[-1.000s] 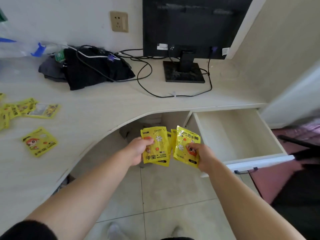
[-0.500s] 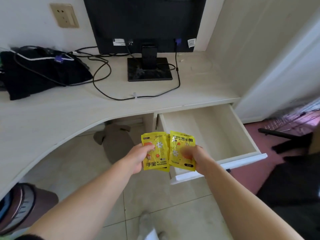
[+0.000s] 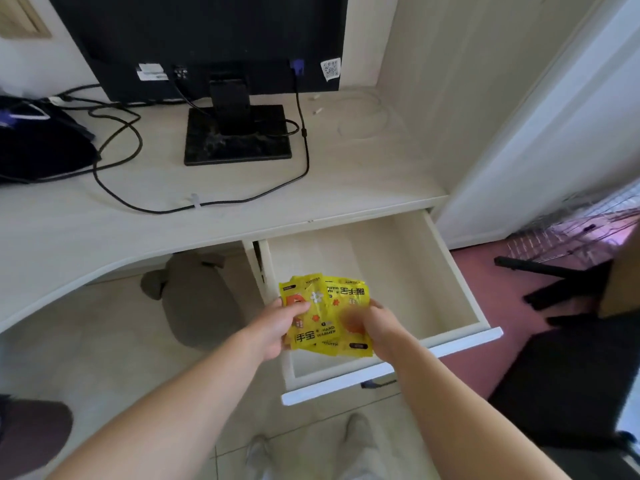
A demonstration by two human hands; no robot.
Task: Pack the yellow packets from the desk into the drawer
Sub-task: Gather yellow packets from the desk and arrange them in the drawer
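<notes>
Whereas a second ago the yellow packets [image 3: 325,315] were held out in front of the desk [image 3: 104,216], left of the drawer [image 3: 460,282], they are now carried over its open front-left corner — so release into it seems the next step. They are clamped between the left hand [image 3: 277,327] and the right hand [image 3: 379,327], fanned and overlapping. Glossy yellow faces are seen, printed with orange figures, white flowers and "HAND WARMER" — the exact count cannot be told.
</notes>
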